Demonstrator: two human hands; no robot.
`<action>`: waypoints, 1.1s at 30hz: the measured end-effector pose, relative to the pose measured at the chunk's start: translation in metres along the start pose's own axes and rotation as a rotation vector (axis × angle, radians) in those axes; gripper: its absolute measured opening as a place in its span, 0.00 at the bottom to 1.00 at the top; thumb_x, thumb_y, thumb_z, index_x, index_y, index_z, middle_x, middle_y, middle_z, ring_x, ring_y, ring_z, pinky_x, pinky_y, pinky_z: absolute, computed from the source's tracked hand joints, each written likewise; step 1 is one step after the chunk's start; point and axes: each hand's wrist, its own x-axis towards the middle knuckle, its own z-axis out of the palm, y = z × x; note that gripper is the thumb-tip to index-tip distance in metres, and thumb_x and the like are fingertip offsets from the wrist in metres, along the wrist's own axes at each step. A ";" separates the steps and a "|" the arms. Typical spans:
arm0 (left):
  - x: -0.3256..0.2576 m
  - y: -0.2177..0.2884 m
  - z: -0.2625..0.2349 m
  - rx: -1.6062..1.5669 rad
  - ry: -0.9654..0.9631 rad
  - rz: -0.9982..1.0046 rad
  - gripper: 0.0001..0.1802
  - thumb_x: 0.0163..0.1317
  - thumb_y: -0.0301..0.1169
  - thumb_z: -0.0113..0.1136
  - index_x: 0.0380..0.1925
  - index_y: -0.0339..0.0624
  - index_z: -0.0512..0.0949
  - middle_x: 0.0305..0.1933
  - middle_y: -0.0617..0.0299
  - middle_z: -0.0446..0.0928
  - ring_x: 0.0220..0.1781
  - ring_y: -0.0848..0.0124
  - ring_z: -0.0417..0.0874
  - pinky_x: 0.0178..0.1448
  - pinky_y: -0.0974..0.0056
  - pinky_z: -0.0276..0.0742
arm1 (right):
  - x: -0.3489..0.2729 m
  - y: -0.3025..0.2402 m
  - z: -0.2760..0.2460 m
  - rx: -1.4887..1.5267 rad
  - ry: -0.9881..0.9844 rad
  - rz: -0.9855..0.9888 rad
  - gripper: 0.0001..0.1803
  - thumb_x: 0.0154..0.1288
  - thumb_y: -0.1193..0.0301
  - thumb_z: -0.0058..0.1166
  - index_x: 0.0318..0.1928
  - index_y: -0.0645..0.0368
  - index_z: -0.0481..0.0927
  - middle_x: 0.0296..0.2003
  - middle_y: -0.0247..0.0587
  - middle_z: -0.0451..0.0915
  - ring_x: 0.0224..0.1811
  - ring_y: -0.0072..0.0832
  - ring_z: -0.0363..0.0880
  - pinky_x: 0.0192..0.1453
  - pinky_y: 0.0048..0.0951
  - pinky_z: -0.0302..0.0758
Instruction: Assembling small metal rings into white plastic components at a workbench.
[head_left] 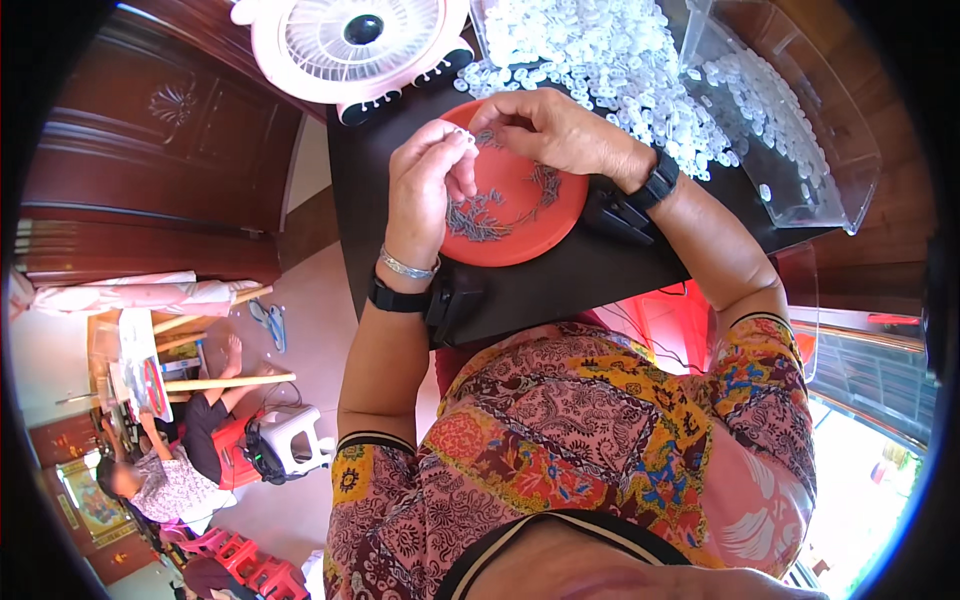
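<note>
Over an orange-red round plate [510,250], my two hands are close together. My left hand [425,180] is closed in a pinch on a small white plastic piece [463,137], held at its fingertips. My right hand [560,130] is bent with its fingers closed beside that piece; whatever is in its fingertips is too small to make out. Scattered on the plate lie many small grey screws [480,225], heaped mostly on its near left and right sides. Dark bands circle both my wrists.
Beyond my hands, a big pile of small clear-white plastic pieces [600,50] spreads over the dark table [560,290]. A clear plastic bin [850,190] with more pieces stands at the right. A pink fan [350,95] sits at the far left. Another person [180,475] sits off to the left.
</note>
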 end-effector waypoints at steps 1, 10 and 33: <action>-0.001 0.000 0.001 -0.008 0.003 -0.006 0.13 0.65 0.34 0.46 0.27 0.39 0.74 0.20 0.66 0.70 0.21 0.78 0.71 0.25 0.75 0.62 | 0.000 0.002 0.000 -0.002 -0.010 -0.005 0.10 0.63 0.78 0.46 0.44 0.64 0.77 0.34 0.33 0.79 0.38 0.17 0.74 0.45 0.22 0.71; 0.000 -0.004 -0.001 -0.038 0.011 0.010 0.12 0.64 0.33 0.47 0.29 0.37 0.75 0.20 0.65 0.71 0.20 0.78 0.72 0.25 0.76 0.62 | -0.002 -0.013 -0.003 0.201 0.033 0.093 0.10 0.58 0.76 0.48 0.39 0.65 0.78 0.30 0.37 0.80 0.31 0.19 0.75 0.37 0.22 0.73; -0.004 -0.009 0.014 -0.105 0.032 0.021 0.10 0.64 0.33 0.50 0.27 0.39 0.73 0.19 0.67 0.69 0.18 0.80 0.67 0.23 0.76 0.62 | -0.004 -0.010 0.009 0.479 0.106 0.108 0.07 0.68 0.69 0.53 0.37 0.60 0.78 0.27 0.26 0.76 0.28 0.11 0.70 0.33 0.15 0.69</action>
